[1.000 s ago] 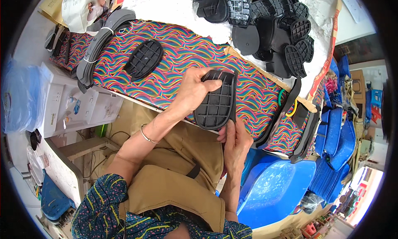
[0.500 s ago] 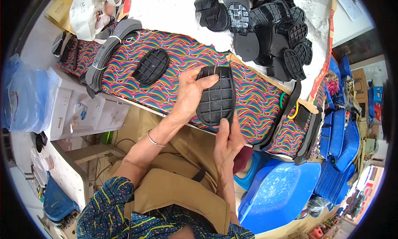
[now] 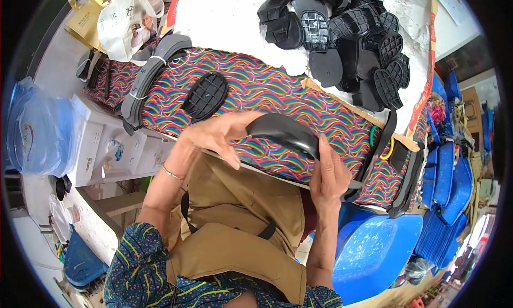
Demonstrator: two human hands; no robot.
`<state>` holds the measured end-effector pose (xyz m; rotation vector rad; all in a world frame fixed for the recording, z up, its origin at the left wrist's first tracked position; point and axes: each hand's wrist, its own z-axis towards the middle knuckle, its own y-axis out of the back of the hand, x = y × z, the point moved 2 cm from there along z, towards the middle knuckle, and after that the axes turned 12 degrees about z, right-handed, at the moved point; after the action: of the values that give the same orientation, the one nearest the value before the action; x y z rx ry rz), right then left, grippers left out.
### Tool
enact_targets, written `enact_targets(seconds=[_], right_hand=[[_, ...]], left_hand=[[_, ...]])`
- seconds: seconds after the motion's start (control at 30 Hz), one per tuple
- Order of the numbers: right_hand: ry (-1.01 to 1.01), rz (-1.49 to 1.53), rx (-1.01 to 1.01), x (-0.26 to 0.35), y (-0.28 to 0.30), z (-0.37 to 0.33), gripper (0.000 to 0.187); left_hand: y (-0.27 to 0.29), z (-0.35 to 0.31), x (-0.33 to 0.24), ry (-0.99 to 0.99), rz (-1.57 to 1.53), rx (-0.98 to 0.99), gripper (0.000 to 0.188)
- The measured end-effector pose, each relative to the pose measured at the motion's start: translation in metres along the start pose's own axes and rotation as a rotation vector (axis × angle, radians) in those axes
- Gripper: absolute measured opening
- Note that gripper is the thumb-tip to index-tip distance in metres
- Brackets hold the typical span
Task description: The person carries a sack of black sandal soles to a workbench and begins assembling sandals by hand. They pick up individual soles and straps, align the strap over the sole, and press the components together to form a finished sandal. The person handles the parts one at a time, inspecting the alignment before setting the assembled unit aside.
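Seen from above, going left to right: a second black sole (image 3: 205,96) lies flat on the bench (image 3: 278,89), which is covered in rainbow-striped cloth. My left hand (image 3: 216,137) curls loosely, fingers (image 3: 231,157) bent near one end of the black sole (image 3: 283,134) I am turning on edge. My right hand (image 3: 328,174) grips its other end. A pile of soles (image 3: 347,46) sits beyond. I judge I am inspecting it; next needs steady support.

Bright, even daylight fills the scene, and shadows are soft. The white cloth (image 3: 235,25) glares, nearly washed out. Fisheye bending curves the edges inside a black rim.
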<state>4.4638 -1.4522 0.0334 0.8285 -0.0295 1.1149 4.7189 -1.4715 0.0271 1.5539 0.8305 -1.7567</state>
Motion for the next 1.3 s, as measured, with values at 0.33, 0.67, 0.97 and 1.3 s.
enact_targets(seconds=[0.33,0.67,0.97,1.3], right_hand=[[0.109,-0.168,0.12,-0.006,-0.028,-0.025,0.045],[0.043,-0.072,0.105,-0.013,-0.025,-0.036,0.048],[0.01,-0.046,0.067,-0.015,-0.022,-0.038,0.051],[-1.083,0.834,-0.029,-0.011,0.02,-0.05,0.028]], left_hand=[[-0.029,0.039,0.012,0.292,0.608,-0.188,0.027],[0.007,0.014,0.039,0.315,-0.068,-0.143,0.043],[-0.037,0.037,-0.016,0.21,0.52,-0.291,0.046],[-0.052,0.036,-0.001,0.3,0.457,-0.188,0.035]])
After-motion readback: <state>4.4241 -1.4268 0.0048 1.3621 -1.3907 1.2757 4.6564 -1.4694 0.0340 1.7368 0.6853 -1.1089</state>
